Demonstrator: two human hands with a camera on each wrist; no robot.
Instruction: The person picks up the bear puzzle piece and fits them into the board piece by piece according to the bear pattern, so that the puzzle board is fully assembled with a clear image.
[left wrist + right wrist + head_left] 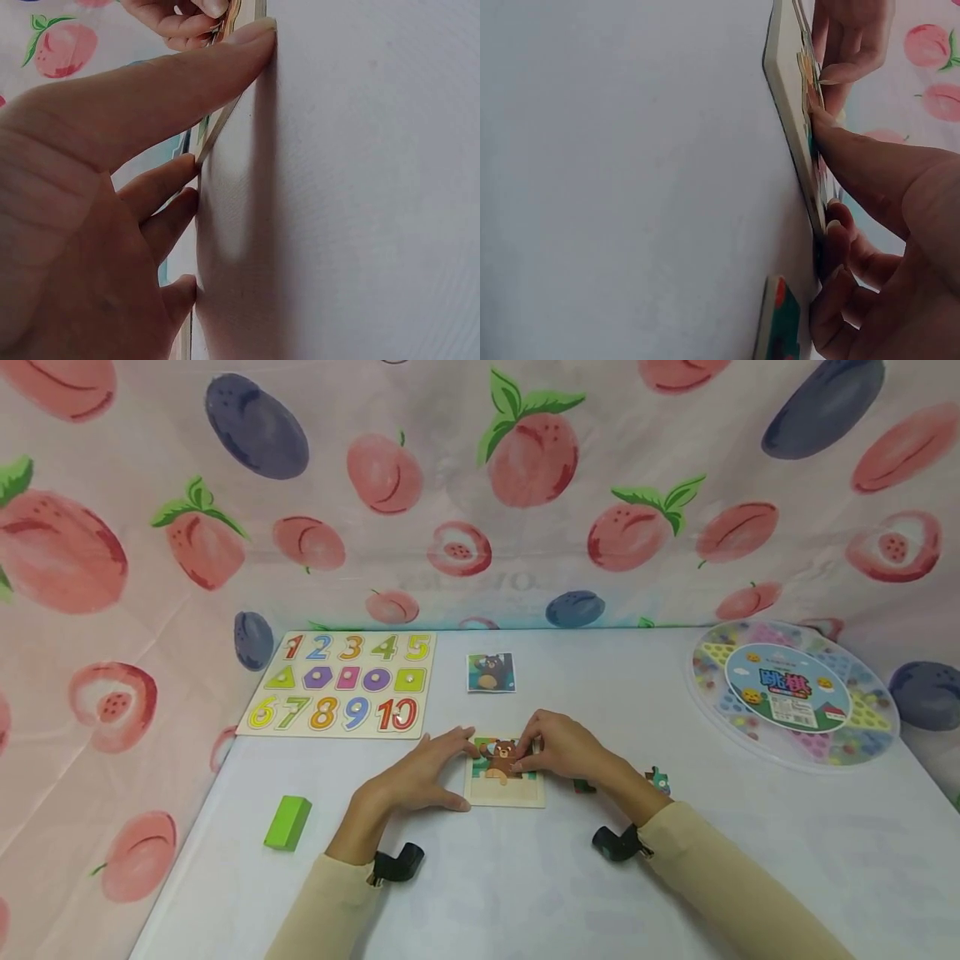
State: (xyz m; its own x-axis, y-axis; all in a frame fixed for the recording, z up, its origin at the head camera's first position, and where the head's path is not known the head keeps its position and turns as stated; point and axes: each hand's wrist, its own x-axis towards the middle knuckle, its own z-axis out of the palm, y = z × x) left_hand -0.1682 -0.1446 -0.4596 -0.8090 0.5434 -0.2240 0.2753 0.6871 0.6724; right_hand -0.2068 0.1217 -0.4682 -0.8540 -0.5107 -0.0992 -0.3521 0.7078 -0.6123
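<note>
A small wooden jigsaw board (504, 793) lies in front of me, with bear picture pieces (501, 758) over its upper part and bare wood along its near strip. My left hand (416, 777) rests along the board's left side, thumb at the near corner and forefinger at the upper left, fingers spread. My right hand (564, 747) pinches a puzzle piece at the board's right side; its thumb (862, 161) presses on the picture surface and its other fingers bend at the edge. The piece is mostly hidden by the fingers. A loose puzzle piece (780, 322) lies beside that hand.
A bear picture card (491, 673) lies beyond the board. At the back left is a number and shape board (356, 685), with a green block (288, 823) nearer. Another loose piece (658, 780) shows past my right forearm. A round Chinese checkers box (795, 693) sits back right.
</note>
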